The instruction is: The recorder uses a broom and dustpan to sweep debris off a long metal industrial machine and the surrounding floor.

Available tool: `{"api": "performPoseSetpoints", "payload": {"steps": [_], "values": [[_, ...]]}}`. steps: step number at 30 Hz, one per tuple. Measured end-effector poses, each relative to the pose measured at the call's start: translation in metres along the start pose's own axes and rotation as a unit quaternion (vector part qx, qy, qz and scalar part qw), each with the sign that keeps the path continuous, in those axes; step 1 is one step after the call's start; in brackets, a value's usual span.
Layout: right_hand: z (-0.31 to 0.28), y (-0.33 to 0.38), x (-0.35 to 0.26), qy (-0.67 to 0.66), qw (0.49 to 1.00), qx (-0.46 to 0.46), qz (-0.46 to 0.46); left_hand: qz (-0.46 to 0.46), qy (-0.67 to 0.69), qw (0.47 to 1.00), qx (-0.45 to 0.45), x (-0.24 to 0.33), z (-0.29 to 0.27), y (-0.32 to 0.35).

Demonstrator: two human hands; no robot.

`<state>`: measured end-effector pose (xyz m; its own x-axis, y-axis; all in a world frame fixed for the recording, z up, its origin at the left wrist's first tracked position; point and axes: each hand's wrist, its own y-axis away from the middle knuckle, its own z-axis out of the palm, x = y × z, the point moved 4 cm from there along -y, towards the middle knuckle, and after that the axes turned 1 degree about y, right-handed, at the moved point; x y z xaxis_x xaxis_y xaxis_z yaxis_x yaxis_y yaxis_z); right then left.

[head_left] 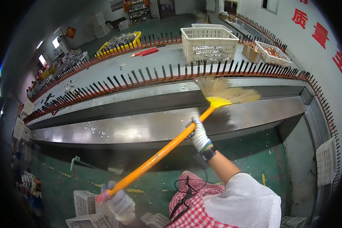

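While both gloved hands grip the broom point(167, 146), the sweep along the steel ledge looks only partly done. The left hand point(119, 203), low in the frame just left of centre, is clenched around the red butt end of the handle; the right hand point(198, 135), near the middle of the frame, is wrapped around the orange shaft further up, a dark wrist strap sitting just below its knitted white glove. From there the smooth orange shaft runs diagonally up to a yellow collar, and the straw bristles point(220, 90) fan out, pale and wiry, pressed against the long metal trough point(254, 110) in the upper right of centre.

Judging by what lies on the steel, the stretch around the bristles looks fairly clean, dull and brushed. Further left, though, a scatter of small shiny scraps point(93, 127) sits on the ledge well away from the broom, so that end looks unswept.

Beyond the trough, rows of dark pegs on rust-red rails point(148, 78) curve across the frame. A white lattice plastic crate point(209, 43) stands on the grey bench at upper centre, a yellow crate point(119, 41) of metal parts to its left. Down at the lower left, more white lattice baskets point(85, 201) rest on the green floor point(254, 152), which is flecked with yellow bits.
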<state>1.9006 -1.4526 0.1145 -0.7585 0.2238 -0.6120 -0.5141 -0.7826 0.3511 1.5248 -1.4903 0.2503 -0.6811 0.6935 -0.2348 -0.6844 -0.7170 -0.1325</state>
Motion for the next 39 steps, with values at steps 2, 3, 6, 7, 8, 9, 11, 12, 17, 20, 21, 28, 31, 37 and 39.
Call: {"api": "performPoseSetpoints", "payload": {"steps": [2,3,6,7,8,9,11,12,17,20,21,28,31,37,39], "values": [[0.023,0.009,0.024,0.032,0.999,0.032,0.003,0.06,0.017,0.998,0.007,-0.005,0.013,0.016],[0.049,0.019,0.054,0.052,0.998,0.012,0.016,0.142,0.02,0.99,0.014,-0.008,0.029,0.045],[0.074,0.017,0.107,0.025,0.996,-0.051,0.062,0.157,0.01,0.979,0.132,0.016,0.026,0.086],[0.087,0.022,0.127,0.036,0.995,-0.061,0.065,0.079,0.038,0.994,0.06,0.022,0.029,0.103],[0.1,0.032,0.14,0.038,0.993,-0.07,0.086,0.078,0.036,0.994,0.061,0.035,0.026,0.126],[0.111,0.047,0.15,0.041,0.99,-0.078,0.106,0.053,-0.022,0.998,0.029,0.045,0.026,0.151],[0.125,0.07,0.168,0.053,0.98,-0.128,0.142,0.024,-0.079,0.997,-0.003,0.036,0.038,0.172],[0.128,0.078,0.172,0.033,0.976,-0.122,0.177,0.137,-0.134,0.981,-0.024,0.028,0.052,0.178],[0.126,0.138,0.116,0.085,0.967,-0.173,0.166,-0.085,-0.301,0.936,-0.158,0.02,0.067,0.193],[0.093,0.105,0.081,0.048,0.992,-0.107,0.046,-0.033,-0.097,0.992,-0.071,0.038,0.017,0.182],[0.085,0.09,0.083,0.027,0.995,-0.076,0.056,0.034,0.025,0.999,-0.026,0.03,0.01,0.162],[0.096,0.068,0.159,0.0,0.958,-0.157,0.239,0.123,0.272,0.946,-0.122,0.108,-0.008,0.232],[0.098,0.12,0.14,0.004,0.948,-0.119,0.296,0.094,0.046,0.965,-0.239,0.126,-0.012,0.281],[-0.018,0.121,0.057,-0.014,0.984,-0.041,0.172,0.02,-0.164,0.983,0.086,0.033,-0.029,0.153],[-0.07,0.101,0.036,-0.041,0.991,0.042,0.123,-0.067,-0.074,0.995,0.03,0.016,-0.045,0.088]]}}
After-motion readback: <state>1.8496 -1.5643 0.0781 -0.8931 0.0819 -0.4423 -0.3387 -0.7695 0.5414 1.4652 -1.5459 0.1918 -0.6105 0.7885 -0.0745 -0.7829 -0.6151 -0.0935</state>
